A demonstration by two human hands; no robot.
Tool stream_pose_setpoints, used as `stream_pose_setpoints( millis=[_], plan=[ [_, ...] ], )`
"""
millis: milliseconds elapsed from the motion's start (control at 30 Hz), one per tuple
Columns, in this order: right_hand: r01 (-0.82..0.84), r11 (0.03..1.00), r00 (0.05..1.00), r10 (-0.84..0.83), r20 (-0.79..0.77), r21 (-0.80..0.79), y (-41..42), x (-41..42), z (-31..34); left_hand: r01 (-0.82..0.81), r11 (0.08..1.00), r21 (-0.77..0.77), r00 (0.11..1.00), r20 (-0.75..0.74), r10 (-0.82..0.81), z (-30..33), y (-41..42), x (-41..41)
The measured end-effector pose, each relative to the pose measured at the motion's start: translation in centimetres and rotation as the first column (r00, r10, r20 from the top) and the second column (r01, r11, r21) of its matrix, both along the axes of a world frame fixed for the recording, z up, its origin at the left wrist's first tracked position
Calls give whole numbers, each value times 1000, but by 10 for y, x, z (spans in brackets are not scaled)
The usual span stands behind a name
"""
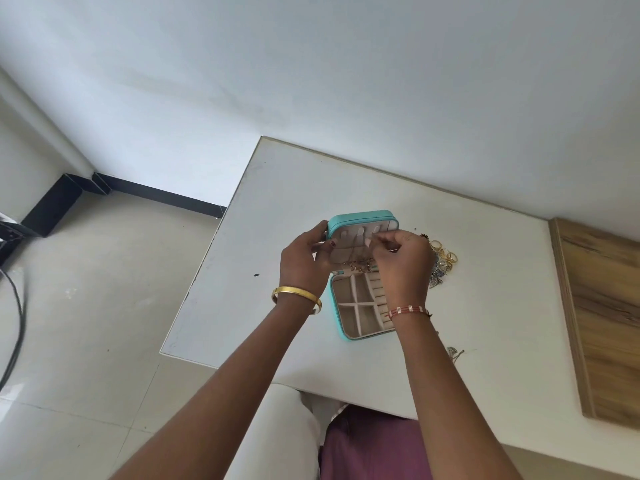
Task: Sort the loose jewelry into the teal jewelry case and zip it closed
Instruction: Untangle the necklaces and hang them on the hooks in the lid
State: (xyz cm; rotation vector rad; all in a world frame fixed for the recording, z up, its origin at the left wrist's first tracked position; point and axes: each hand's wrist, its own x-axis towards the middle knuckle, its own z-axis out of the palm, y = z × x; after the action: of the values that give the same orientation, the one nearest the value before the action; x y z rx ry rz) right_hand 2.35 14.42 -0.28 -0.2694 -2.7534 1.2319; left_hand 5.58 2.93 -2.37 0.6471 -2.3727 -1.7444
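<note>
At the table [485, 271], your case [356, 303] lies open. Left hand [303, 259] grips its raised lid [362, 225]; right hand [403, 256] pinches a chain [353, 252] at the lid hooks. Loose jewelry [441, 259] waits just right. Hooking likely needs finer aim.

Case [362, 220] showing smooth teal shell, matt beige lining; rings [445, 253] gleaming gold metal; table [485, 289] looking matt white; right board [602, 317] showing wood grain.
</note>
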Motion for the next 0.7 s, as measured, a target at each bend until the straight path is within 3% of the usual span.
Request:
stream_pose_setpoints(
  millis=[267, 467, 700],
  plan=[
    [79, 992, 993, -87, -78, -101, 19, 8, 1, 72, 997, -15, 997, 11, -72, 1, -4, 0],
    [177, 962, 981, -189, -42, -207, 29, 1, -6, 91, 996, -22, 996, -10, -91, 2, -3, -2],
    [79, 952, 997, -80, 11, -294, 35, 9, -15, 129, 992, -10, 991, -30, -130, 1, 2, -3]
  ],
)
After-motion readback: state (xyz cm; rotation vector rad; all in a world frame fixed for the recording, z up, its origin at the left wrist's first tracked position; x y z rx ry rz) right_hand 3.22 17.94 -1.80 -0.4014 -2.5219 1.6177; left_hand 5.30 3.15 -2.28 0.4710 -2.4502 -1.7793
